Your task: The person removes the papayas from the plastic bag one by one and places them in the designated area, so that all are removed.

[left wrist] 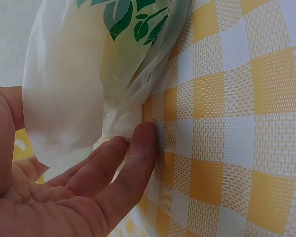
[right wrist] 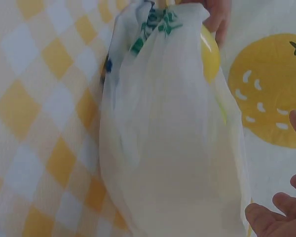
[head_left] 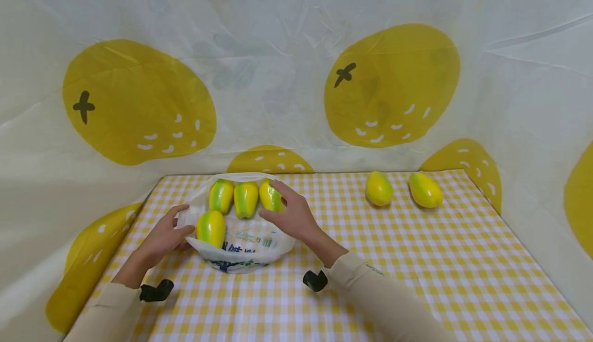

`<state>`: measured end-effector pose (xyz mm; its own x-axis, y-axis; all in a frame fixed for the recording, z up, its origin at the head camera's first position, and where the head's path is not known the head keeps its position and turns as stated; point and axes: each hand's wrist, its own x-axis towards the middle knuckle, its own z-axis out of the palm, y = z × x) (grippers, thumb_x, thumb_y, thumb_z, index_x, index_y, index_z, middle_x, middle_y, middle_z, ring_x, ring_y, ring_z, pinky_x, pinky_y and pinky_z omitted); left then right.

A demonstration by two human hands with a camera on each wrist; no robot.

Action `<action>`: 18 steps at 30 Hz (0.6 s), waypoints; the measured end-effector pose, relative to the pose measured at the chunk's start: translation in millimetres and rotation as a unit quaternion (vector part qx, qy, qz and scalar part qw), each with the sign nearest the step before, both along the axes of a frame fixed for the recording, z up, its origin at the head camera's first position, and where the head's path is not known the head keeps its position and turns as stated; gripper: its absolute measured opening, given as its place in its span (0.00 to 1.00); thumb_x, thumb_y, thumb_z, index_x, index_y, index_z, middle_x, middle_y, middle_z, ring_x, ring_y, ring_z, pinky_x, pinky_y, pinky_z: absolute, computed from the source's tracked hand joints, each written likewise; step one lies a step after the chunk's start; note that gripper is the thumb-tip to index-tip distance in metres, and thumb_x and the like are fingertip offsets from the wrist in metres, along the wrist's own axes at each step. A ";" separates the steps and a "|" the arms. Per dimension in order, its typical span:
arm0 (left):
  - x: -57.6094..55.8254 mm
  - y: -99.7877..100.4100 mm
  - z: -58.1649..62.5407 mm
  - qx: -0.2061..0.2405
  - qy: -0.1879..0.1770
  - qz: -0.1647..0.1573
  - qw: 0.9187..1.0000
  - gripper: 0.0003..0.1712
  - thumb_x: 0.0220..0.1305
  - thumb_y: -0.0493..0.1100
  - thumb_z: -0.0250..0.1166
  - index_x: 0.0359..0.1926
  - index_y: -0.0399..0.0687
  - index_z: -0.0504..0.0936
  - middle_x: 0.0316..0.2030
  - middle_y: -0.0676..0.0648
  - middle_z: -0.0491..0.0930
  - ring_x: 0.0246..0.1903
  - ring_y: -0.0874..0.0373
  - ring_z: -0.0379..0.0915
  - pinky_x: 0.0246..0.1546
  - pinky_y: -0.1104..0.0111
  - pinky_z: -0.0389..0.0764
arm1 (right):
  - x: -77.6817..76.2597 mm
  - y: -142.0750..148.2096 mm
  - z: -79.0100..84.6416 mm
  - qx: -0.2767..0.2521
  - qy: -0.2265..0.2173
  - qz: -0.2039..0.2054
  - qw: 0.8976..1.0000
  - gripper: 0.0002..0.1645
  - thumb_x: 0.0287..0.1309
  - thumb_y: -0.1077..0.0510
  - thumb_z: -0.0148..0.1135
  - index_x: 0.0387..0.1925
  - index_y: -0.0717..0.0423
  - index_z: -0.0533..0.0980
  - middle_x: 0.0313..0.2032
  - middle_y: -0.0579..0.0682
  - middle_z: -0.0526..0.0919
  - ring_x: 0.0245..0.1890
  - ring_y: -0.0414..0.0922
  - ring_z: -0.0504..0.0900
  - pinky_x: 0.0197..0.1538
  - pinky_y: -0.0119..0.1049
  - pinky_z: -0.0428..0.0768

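A white plastic bag (head_left: pixel 259 228) with green and dark print lies open on the table. Several glossy yellow-green papayas sit in it: a row along the far side, including a middle papaya (head_left: pixel 246 199), and one nearer papaya (head_left: pixel 210 228) at the left. My left hand (head_left: pixel 164 235) holds the bag's left rim, thumb inside and fingers outside; in the left wrist view the bag's edge (left wrist: pixel 64 98) passes between them. My right hand (head_left: pixel 292 213) reaches over the bag's right side, thumb and fingers spread beside the rightmost papaya (head_left: pixel 269 196). Its fingers (right wrist: pixel 266 219) look loose in the right wrist view.
Two more papayas lie at the table's far right, one papaya (head_left: pixel 379 189) left of another papaya (head_left: pixel 425 190). A yellow-and-white checked cloth (head_left: pixel 394 259) covers the table. Behind it hangs a white curtain (head_left: pixel 268 74) with large yellow fruit prints.
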<state>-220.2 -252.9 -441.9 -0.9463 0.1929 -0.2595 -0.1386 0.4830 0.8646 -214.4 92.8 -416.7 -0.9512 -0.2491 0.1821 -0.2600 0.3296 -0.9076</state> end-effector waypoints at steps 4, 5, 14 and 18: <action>-0.5 0.3 0.3 -0.002 0.000 -0.001 1.000 0.46 0.78 0.44 0.58 0.83 0.40 0.40 0.66 0.24 0.67 0.43 0.55 0.82 0.41 0.62 0.87 | 2.5 -15.6 -0.8 0.000 -0.017 0.011 1.000 0.44 0.64 0.51 0.72 0.78 0.48 0.65 0.79 0.50 0.64 0.80 0.49 0.61 0.77 0.54 0.68; -0.4 0.1 0.3 -0.003 0.000 0.000 1.000 0.46 0.78 0.44 0.58 0.83 0.40 0.40 0.66 0.24 0.67 0.43 0.55 0.82 0.41 0.62 0.87 | 3.3 -19.5 -1.5 0.002 -0.023 0.014 1.000 0.44 0.64 0.50 0.72 0.78 0.47 0.65 0.79 0.50 0.64 0.80 0.49 0.61 0.77 0.54 0.68; -1.5 -0.5 -0.7 -0.005 0.000 -0.002 1.000 0.47 0.78 0.45 0.58 0.83 0.40 0.40 0.67 0.24 0.66 0.42 0.55 0.82 0.41 0.63 0.87 | 7.7 -49.7 -10.0 0.000 -0.068 0.029 0.997 0.44 0.64 0.47 0.72 0.77 0.48 0.66 0.78 0.48 0.66 0.77 0.52 0.68 0.75 0.51 0.72; -1.5 -1.0 -1.5 -0.004 0.000 -0.002 1.000 0.47 0.78 0.45 0.59 0.83 0.40 0.39 0.67 0.23 0.66 0.42 0.56 0.83 0.41 0.63 0.87 | 7.0 -63.9 -15.3 0.013 -0.085 0.026 0.996 0.44 0.63 0.45 0.73 0.77 0.45 0.66 0.77 0.48 0.68 0.73 0.53 0.73 0.71 0.50 0.76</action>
